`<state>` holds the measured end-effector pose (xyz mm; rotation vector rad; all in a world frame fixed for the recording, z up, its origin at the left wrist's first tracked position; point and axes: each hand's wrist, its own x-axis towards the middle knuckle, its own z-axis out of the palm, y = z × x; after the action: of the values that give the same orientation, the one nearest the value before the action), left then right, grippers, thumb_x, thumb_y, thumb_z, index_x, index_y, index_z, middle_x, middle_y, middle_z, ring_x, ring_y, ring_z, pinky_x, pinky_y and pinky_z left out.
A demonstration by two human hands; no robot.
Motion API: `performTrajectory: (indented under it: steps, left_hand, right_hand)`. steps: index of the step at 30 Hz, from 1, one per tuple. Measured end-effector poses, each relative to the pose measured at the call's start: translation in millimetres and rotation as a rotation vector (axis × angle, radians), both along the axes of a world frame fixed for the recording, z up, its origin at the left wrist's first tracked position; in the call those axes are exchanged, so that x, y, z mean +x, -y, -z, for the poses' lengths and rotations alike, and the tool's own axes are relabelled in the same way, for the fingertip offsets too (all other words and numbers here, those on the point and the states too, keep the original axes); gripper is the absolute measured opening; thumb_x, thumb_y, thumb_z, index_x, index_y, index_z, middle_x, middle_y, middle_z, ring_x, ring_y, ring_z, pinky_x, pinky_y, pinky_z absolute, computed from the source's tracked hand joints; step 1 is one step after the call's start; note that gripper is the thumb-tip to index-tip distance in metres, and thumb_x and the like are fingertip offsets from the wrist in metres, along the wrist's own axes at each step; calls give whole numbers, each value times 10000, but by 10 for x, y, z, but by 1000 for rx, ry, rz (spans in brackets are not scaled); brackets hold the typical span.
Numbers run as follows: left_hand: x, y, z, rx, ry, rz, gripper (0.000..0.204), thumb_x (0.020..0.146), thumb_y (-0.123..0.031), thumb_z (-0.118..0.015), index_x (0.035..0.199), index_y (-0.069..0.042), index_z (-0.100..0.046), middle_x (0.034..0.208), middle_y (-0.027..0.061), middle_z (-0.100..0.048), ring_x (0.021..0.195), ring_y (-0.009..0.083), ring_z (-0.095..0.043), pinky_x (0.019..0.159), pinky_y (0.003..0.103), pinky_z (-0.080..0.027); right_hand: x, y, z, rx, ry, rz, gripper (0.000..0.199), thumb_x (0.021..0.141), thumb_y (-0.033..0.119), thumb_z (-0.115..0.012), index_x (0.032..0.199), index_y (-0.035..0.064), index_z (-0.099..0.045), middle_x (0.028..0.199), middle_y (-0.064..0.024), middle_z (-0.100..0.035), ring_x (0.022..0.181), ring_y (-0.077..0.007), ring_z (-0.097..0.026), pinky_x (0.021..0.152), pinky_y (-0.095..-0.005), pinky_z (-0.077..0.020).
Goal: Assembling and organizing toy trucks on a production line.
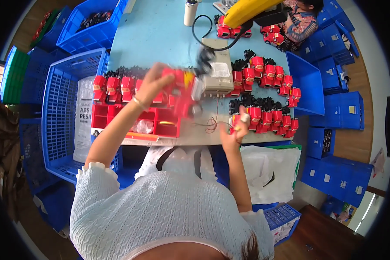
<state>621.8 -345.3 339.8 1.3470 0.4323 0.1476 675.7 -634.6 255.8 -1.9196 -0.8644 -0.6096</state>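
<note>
My left hand (pixel 155 84) is closed on a red toy truck (pixel 184 93) above the front of the table. The truck is smeared by motion; a yellow patch and dark wheels show on it. My right hand (pixel 235 130) is at the table's front edge, by the toy trucks on the right. Thin wires (pixel 211 124) run from below a beige box (pixel 219 71) to its fingers, which seem to pinch their ends; a small pale piece is on one finger. Left of my hands stands a row of red trucks (pixel 128 86), behind a red compartment tray (pixel 100 110).
More red trucks with black wheels (pixel 264 117) crowd the right of the blue table (pixel 149 26). A yellow tool (pixel 249 11) with a black cable hangs overhead. Blue crates (pixel 76 65) flank the table at left, a blue bin (pixel 305 82) at right. Another person (pixel 301 26) sits at the far right.
</note>
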Motion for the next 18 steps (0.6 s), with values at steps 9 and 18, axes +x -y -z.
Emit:
performTrajectory:
  steps: [9, 18]
  left_hand:
    - [2406, -909, 1283, 1001, -471, -277, 607, 732, -416, -599, 1118, -2, -380, 845, 218, -623, 774, 340, -627, 681, 414, -497]
    - [2443, -41, 949, 1002, -757, 261, 626, 812, -445, -479, 1252, -20, -346, 1171, 215, -526, 1050, 335, -547, 803, 424, -478]
  right_hand:
    - [762, 737, 1028, -246, -523, 421, 615, 721, 130, -681, 1206, 3, -324, 1198, -253, -424, 1050, -374, -457, 927, -428, -351]
    - [461, 1013, 895, 102, -547, 507, 549, 662, 74, -706, 1130, -7, -429, 1106, -164, -479, 1032, -309, -464, 912, -386, -356]
